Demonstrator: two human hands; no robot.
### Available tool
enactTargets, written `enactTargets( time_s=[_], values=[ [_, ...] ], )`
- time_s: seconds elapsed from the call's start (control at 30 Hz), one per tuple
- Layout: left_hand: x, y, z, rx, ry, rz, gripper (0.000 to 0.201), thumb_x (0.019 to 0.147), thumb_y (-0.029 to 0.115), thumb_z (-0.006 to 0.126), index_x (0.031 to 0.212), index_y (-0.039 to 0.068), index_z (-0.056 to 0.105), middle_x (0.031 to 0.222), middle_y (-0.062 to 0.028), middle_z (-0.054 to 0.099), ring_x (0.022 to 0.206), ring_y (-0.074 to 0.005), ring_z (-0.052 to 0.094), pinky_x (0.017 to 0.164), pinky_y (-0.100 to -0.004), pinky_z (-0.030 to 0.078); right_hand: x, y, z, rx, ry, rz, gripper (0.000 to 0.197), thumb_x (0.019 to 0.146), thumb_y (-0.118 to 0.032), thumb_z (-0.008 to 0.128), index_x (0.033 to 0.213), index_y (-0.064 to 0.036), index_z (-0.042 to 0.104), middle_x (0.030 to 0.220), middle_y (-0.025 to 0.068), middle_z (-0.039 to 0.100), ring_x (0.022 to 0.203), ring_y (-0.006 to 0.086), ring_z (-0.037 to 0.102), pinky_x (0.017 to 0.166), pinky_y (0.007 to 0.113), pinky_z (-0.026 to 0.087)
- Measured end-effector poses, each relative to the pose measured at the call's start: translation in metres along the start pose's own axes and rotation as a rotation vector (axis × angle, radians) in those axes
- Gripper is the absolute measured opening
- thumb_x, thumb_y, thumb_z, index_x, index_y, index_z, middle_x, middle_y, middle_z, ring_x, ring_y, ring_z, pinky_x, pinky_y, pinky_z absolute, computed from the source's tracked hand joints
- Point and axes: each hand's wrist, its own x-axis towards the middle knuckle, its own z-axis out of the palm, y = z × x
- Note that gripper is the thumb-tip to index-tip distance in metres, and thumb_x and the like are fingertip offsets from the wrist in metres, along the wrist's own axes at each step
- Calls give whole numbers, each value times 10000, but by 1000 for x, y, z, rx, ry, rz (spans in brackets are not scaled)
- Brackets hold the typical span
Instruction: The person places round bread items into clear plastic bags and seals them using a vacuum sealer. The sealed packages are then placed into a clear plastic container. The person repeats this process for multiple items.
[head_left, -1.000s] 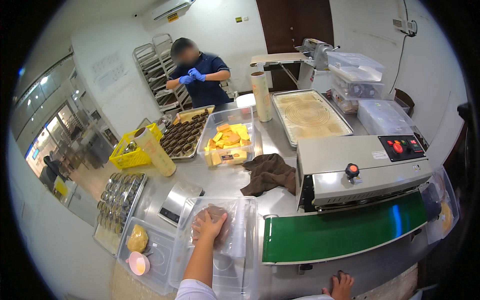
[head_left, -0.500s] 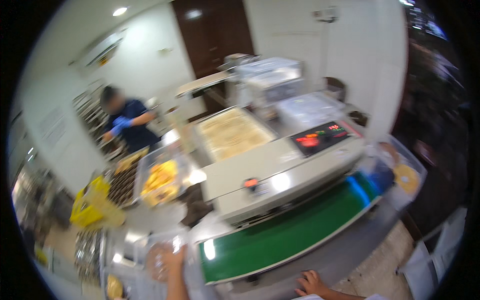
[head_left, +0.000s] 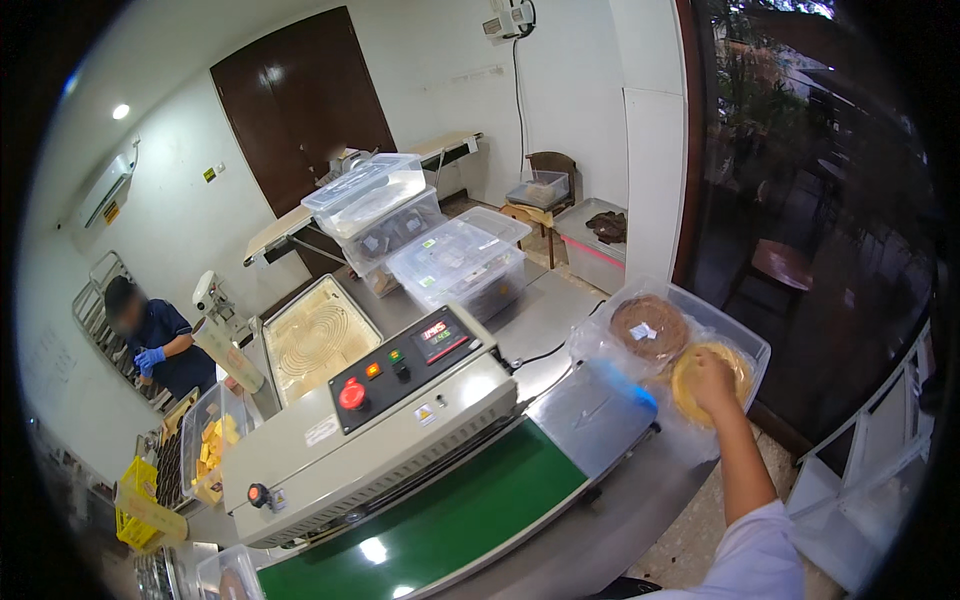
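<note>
My right hand (head_left: 711,382) reaches out at the right, its fingers curled down on a yellow round flat piece (head_left: 741,371) in clear plastic wrap. The fingertips are partly hidden by the hand. Beside it lies a brown round flat piece (head_left: 658,342), also in clear plastic, with small white packets on top. Both rest in a clear plastic bin (head_left: 762,348) at the end of a band sealing machine (head_left: 430,405) with a green conveyor belt (head_left: 480,505). My left hand is out of view.
Lidded clear boxes (head_left: 455,262) and a metal tray (head_left: 325,335) stand behind the machine. A bin of yellow pieces (head_left: 212,440) and a yellow basket (head_left: 138,495) sit left. A gloved co-worker (head_left: 165,340) stands far left. A white rack (head_left: 860,490) is at the right.
The view has swung right. My right hand has gone from the table's front edge to the yellow piece in the right bin. My left hand, earlier at a bin on the left, has left view.
</note>
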Motion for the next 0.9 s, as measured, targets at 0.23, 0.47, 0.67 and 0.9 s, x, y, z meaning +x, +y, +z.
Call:
enactTargets(
  time_s=[0.23, 0.47, 0.67, 0.9],
  values=[
    [-47, 72, -17, -465, -292, -170, 282, 816, 140, 568, 1047, -20, 553, 962, -156, 595, 872, -242, 557, 801, -323, 426, 75, 31, 66, -364, -121, -539, 286, 726, -230, 633, 1002, -154, 626, 997, 112, 607, 994, 316, 528, 825, 376, 412],
    [-54, 179, -35, -610, -558, -45, 270, 827, 142, 550, 1045, -15, 572, 994, -146, 599, 879, -230, 564, 796, -313, 437, 117, 11, 23, 282, -35, -168, 168, 822, -159, 532, 878, -31, 625, 669, 81, 617, 588, 168, 555, 572, 271, 435],
    [-97, 325, -47, -1483, -1345, 231, 565, 800, 158, 623, 1279, 33, 350, 1148, -147, 528, 1108, -276, 487, 939, -389, 365, 13, -102, -78, 735, -272, -454, 181, 794, -40, 538, 951, 1, 618, 647, 66, 581, 574, 98, 502, 511, 257, 399],
    [-114, 360, -54, -1478, -1231, 147, 324, 855, 142, 550, 1118, -32, 478, 986, -126, 606, 896, -159, 570, 779, -269, 448, -114, -176, -59, 941, -615, -1230, 170, 720, -86, 635, 853, 10, 589, 778, 140, 599, 670, 278, 578, 621, 331, 482]
  ],
)
